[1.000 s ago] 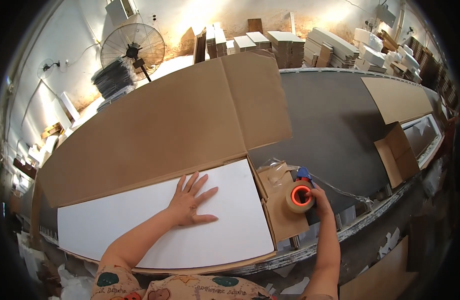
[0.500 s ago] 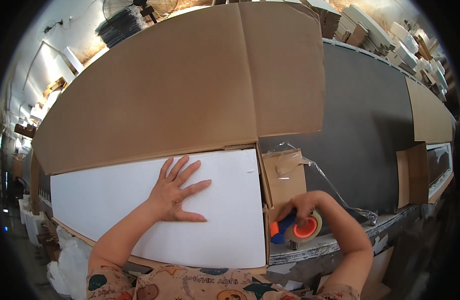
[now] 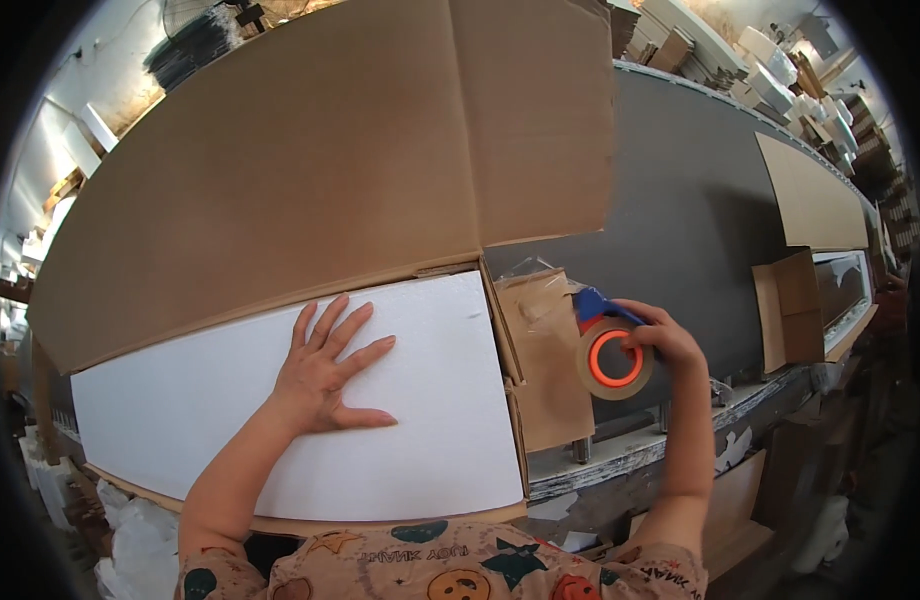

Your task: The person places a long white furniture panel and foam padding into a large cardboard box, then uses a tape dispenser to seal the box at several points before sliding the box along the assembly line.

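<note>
A person steadies a long, white, foam-like rectangular panel [image 3: 200, 410] in an open brown cardboard carton, left hand [image 3: 326, 372] pressed flat on top, fingers splayed and grasping nothing. The right hand [image 3: 670, 343] is curled around a blue handheld tape dispenser [image 3: 602, 306] loaded with a wide, tan tape roll [image 3: 586, 368] on an orange core, held beyond the carton's right end. The panel's long axis runs left to right, rising slightly rightward — which puts its short right edge, and the brown cardboard end flap [image 3: 552, 405] folded out beside it, nearer the right hand. The dispenser appears over that flap's outer edge; whether they touch cannot be told. The broad brown cardboard lid [image 3: 280, 190] lies open along the panel's far side.
</note>
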`<state>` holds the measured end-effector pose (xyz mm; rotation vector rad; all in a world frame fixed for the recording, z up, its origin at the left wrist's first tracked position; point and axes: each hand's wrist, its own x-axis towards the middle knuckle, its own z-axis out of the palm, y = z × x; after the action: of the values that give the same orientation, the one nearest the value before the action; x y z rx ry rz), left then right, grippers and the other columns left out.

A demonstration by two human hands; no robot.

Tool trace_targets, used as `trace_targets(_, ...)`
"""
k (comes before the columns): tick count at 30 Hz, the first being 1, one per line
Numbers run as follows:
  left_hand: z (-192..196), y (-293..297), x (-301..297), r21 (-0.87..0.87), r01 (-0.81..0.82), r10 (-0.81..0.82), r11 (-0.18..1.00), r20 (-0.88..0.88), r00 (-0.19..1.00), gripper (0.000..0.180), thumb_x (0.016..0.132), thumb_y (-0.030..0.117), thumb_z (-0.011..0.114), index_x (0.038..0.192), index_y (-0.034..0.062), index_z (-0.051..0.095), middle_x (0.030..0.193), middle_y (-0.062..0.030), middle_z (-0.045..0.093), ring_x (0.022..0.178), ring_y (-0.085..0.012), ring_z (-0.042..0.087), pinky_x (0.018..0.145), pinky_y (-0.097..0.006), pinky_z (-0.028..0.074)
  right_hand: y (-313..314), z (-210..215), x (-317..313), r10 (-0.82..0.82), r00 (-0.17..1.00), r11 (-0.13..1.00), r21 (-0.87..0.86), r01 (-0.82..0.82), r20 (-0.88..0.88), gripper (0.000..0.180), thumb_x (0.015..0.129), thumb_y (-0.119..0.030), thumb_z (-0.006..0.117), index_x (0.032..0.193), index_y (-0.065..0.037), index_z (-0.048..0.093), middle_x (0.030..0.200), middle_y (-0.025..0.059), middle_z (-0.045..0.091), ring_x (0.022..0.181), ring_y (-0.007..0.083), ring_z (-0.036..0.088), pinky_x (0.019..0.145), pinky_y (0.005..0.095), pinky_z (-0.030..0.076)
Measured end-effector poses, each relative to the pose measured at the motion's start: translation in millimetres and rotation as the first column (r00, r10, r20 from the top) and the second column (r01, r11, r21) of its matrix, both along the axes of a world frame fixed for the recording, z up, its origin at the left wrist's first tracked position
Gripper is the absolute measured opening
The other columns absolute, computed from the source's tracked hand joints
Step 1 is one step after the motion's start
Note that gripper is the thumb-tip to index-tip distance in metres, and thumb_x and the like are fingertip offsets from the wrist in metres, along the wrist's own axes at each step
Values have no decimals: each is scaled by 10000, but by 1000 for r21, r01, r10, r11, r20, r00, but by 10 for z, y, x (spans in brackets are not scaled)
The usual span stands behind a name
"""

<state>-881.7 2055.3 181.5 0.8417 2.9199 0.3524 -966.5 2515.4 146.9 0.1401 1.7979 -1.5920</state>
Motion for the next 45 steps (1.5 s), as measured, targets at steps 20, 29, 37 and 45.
trace_targets(20,-107,-102,163,18,25,-24,1000,-46,999,856,759,780,446,1412,228,404,1522,-126,226,1436,-287,61,1151,-480,-43,-1294,-1079,1343,-749,529,325,476,818,-399,771,850,-437,565,1342,116,349,1262,335,491,1191,438,479,996,413,368)
trace_targets(29,-52,-272,183,-20,0,-2,1000,-64,998,788,768,716,516,1380,225,443,1508,-107,255,1426,-284,109,1159,-487,6,-553,327,100,-128,542,639,349,685,-831,386,884,-348,599,751,6,520,608,82,445,606,139,357,555,336,374)
trace_targets(37,-32,-270,177,-16,-28,27,999,-54,998,747,758,668,568,1350,221,476,1493,-69,294,1411,-269,173,1165,-474,63,-1125,886,-1772,-336,894,935,-217,279,-297,670,900,-490,552,1304,36,454,1221,187,570,1079,259,574,929,340,436)
trace_targets(45,8,-399,257,-31,-55,54,998,-41,998,744,785,644,554,1375,206,439,1507,-84,269,1418,-284,151,1167,-475,58,-1110,757,-298,-65,969,951,-308,-12,-240,665,966,-567,310,1252,0,508,1075,80,626,949,143,585,862,296,446)
